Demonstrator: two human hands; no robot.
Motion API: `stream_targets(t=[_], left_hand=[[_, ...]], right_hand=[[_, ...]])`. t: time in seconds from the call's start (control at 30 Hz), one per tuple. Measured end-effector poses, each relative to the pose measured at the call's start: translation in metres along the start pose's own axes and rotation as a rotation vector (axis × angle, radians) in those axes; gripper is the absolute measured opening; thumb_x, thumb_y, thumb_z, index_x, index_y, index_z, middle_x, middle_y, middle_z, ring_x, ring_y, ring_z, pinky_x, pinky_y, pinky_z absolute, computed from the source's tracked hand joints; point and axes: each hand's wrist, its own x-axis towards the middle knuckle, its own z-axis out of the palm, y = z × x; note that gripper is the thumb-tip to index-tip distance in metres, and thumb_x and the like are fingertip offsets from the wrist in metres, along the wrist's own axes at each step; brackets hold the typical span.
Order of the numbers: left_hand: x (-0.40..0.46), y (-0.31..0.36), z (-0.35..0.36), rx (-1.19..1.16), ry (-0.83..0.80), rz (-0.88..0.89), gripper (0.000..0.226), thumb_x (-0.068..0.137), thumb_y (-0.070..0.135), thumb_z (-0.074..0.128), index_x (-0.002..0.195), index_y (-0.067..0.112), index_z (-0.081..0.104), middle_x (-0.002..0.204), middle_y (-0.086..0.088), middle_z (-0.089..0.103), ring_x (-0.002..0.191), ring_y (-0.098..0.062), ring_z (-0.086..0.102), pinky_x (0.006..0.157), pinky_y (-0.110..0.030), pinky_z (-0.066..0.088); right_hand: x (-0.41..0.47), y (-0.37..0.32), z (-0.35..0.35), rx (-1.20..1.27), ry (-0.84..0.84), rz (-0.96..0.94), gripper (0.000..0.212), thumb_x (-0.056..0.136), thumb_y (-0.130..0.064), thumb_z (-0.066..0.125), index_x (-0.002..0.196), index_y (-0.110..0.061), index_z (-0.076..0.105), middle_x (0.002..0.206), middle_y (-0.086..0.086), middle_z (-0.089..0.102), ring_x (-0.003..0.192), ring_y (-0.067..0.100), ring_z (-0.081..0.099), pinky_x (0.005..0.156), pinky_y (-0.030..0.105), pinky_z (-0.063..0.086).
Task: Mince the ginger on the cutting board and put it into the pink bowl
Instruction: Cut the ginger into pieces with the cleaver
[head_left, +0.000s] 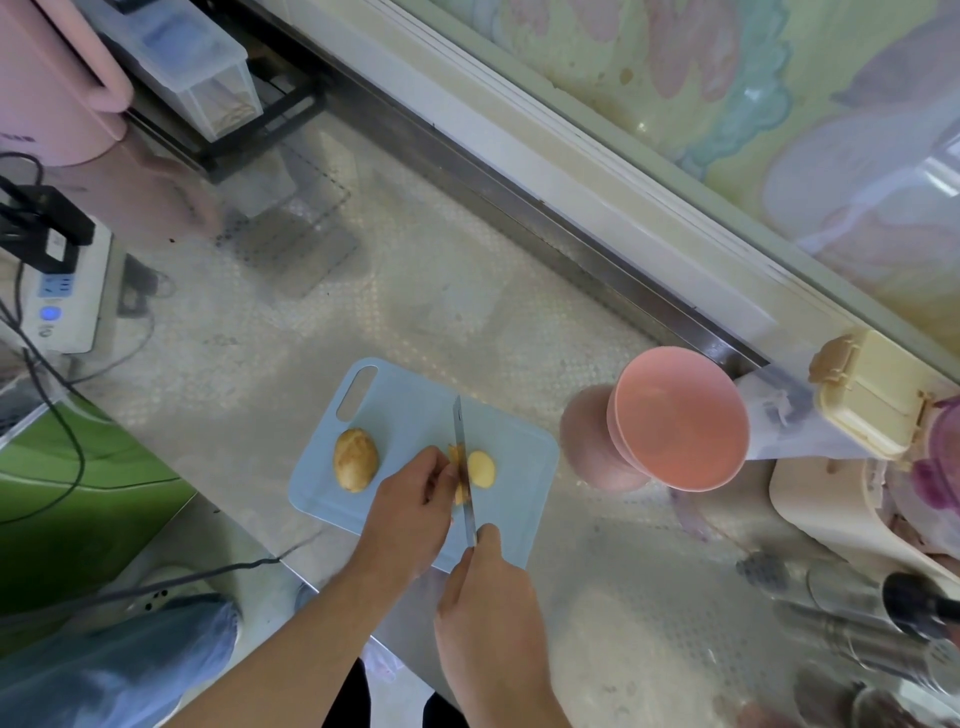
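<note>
Ginger (461, 480) lies mid cutting board (410, 415), pinched by our left hand (410, 512); right hand (485, 582) grips the knife (464, 467); fingers so near the blade risk a nick.

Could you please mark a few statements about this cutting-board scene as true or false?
1. The right hand holds the knife. True.
2. The pink bowl already contains minced ginger. False: it looks empty.
3. A cut ginger slice lies right of the blade. True.
4. The left hand rests on the whole ginger piece. False: it holds the piece being cut at the blade.
5. The cutting board is green. False: it is pale blue.
</note>
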Motion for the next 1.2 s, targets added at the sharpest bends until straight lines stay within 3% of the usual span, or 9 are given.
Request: stream_targets(t=[0.2,0.37,0.57,0.8,0.97,1.1,1.2], left_hand=[[-0.002,0.001,0.001,0.008,0.008,-0.005,0.029,0.105,0.030,0.052,0.079,0.018,0.052,0.076,-0.009,0.062,0.079,-0.035,0.062,0.076,-0.050,0.053],[-0.002,0.002,0.000,0.011,-0.004,-0.005,0.029,0.105,0.031,0.052,0.077,0.021,0.053,0.074,-0.007,0.061,0.078,-0.035,0.061,0.075,-0.051,0.053],[0.004,0.002,-0.002,0.045,-0.028,-0.003,0.026,0.104,0.030,0.052,0.081,0.019,0.054,0.077,-0.011,0.061,0.078,-0.038,0.060,0.078,-0.054,0.054],[0.007,0.001,-0.004,0.046,-0.040,-0.029,0.021,0.103,0.030,0.050,0.087,0.018,0.056,0.080,-0.015,0.062,0.077,-0.041,0.059,0.076,-0.059,0.057],[0.008,-0.001,-0.004,0.040,-0.045,-0.037,0.021,0.103,0.029,0.049,0.087,0.017,0.056,0.082,-0.017,0.062,0.067,-0.028,0.053,0.073,-0.059,0.056],[0.008,0.001,-0.004,0.033,-0.049,-0.037,0.022,0.103,0.031,0.049,0.087,0.018,0.056,0.081,-0.017,0.062,0.066,-0.025,0.053,0.072,-0.060,0.055],[0.007,0.002,-0.004,0.051,-0.050,-0.036,0.022,0.104,0.029,0.049,0.086,0.018,0.057,0.081,-0.015,0.064,0.071,-0.037,0.058,0.073,-0.060,0.056]], right_hand=[[-0.005,0.004,0.002,-0.008,-0.002,0.016,0.006,0.101,-0.021,0.032,0.096,-0.024,0.033,0.068,-0.004,0.049,0.056,0.013,0.045,0.044,0.027,0.031],[-0.011,0.008,0.007,-0.012,-0.011,0.056,0.005,0.101,-0.022,0.032,0.096,-0.024,0.032,0.067,-0.002,0.048,0.064,0.021,0.050,0.047,0.026,0.030],[-0.009,0.005,-0.004,0.016,-0.019,0.028,0.008,0.100,-0.019,0.033,0.093,-0.023,0.034,0.067,-0.003,0.049,0.054,0.013,0.044,0.044,0.029,0.031],[-0.003,-0.002,-0.020,-0.002,-0.048,0.018,0.013,0.097,-0.017,0.038,0.085,-0.021,0.035,0.073,0.000,0.051,0.060,0.019,0.047,0.044,0.026,0.030],[0.003,-0.006,-0.030,-0.068,-0.095,0.026,0.025,0.094,-0.013,0.038,0.074,-0.023,0.028,0.073,-0.002,0.045,0.057,0.011,0.040,0.044,0.027,0.027],[0.005,-0.010,-0.034,-0.061,-0.111,0.032,0.020,0.091,-0.012,0.040,0.076,-0.022,0.033,0.077,-0.002,0.050,0.059,0.012,0.044,0.044,0.024,0.028],[0.010,-0.012,-0.035,-0.014,-0.115,0.074,0.009,0.090,-0.014,0.040,0.084,-0.019,0.043,0.087,0.002,0.058,0.067,0.019,0.050,0.046,0.025,0.030]])
